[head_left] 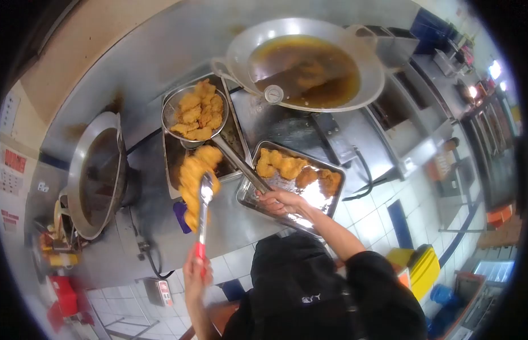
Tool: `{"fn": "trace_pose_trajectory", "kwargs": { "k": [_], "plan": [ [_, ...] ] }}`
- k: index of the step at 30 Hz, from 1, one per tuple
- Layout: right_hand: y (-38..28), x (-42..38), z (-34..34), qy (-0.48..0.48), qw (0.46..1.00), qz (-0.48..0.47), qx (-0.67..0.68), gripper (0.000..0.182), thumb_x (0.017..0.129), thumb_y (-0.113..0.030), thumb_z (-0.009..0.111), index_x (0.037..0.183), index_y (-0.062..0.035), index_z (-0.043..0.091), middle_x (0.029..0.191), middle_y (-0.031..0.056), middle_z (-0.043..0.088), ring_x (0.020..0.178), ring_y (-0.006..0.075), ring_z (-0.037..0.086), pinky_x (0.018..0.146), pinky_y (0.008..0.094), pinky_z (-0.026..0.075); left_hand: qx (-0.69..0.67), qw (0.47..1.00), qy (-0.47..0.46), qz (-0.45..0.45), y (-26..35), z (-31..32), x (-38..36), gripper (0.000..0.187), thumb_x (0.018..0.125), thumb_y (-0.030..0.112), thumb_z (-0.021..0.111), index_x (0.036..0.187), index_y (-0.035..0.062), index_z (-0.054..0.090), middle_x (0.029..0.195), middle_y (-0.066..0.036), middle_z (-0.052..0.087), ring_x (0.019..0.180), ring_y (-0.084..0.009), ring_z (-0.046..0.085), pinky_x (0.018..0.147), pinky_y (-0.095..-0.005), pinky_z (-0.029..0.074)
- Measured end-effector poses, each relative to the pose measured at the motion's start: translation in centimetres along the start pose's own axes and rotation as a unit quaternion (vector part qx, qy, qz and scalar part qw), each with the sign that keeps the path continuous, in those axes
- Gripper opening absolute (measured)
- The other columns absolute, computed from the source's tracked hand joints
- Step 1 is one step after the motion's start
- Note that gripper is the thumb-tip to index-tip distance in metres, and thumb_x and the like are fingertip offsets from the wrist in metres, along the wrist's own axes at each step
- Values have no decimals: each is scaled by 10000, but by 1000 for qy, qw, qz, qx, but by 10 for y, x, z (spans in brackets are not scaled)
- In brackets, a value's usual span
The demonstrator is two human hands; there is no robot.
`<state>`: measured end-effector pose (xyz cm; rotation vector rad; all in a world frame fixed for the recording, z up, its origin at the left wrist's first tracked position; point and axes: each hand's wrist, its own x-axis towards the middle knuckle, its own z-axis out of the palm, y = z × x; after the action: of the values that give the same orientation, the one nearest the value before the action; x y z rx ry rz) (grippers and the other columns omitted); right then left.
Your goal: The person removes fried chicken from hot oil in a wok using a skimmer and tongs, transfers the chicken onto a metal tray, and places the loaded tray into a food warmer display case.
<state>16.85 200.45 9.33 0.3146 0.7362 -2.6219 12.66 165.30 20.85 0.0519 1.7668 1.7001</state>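
My left hand [197, 275] is wrapped round the red handle of metal tongs [204, 218]. The tongs' tips are at a long golden piece of battered fried food [190, 184], smeared by motion. My right hand [281, 203] grips the long handle of a round strainer [241, 161]. In the strainer's bowl lie several golden fried pieces [199, 110]. Beneath it sits a deep rectangular pan [172, 164], partly hidden by the strainer and the food. Just beyond my right hand, a shiny metal tray [248, 190] carries more fried pieces [286, 165].
A large wok of dark oil [343, 99] with a dial thermometer [273, 94] stands at the back. Another oil-filled wok [77, 187] is at the left. Rectangular metal wells [408, 90] lie right of the back wok. A yellow bin [420, 269] stands on the tiled floor.
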Motion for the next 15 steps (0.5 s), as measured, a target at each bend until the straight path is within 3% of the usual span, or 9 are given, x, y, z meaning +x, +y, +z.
{"fn": "trace_pose_trajectory", "kwargs": {
  "k": [5,8,11,15],
  "plan": [
    [-2,0,2,-9,1000,16,-4,155,940,-94,528,1057,-137,436,616,-79,359,397,9,311,307,187,193,-49,988,-26,-147,-49,10,-68,570,974,267,546,1463,83,319,738,0,478,509,-50,420,420,-188,337],
    [-5,-2,8,33,999,2,-34,149,937,-104,537,1045,-119,435,625,-75,370,401,7,315,312,191,216,-23,989,-58,-131,-75,18,-64,534,985,257,534,1452,93,335,753,-9,463,470,-38,377,391,-185,298],
    [-4,-3,7,39,998,-6,-40,144,936,-97,538,1037,-105,435,630,-72,376,403,11,319,317,191,223,-13,987,-85,-135,-96,22,-40,508,1000,196,503,1464,105,320,755,-8,474,494,-41,388,424,-192,329],
    [0,-3,5,32,999,-25,-30,144,933,-90,539,1037,-100,439,629,-71,378,406,13,323,321,191,224,-24,984,-122,-130,-108,45,13,510,997,213,517,1452,76,330,763,-13,494,477,-45,387,418,-197,334]
  ]
}}
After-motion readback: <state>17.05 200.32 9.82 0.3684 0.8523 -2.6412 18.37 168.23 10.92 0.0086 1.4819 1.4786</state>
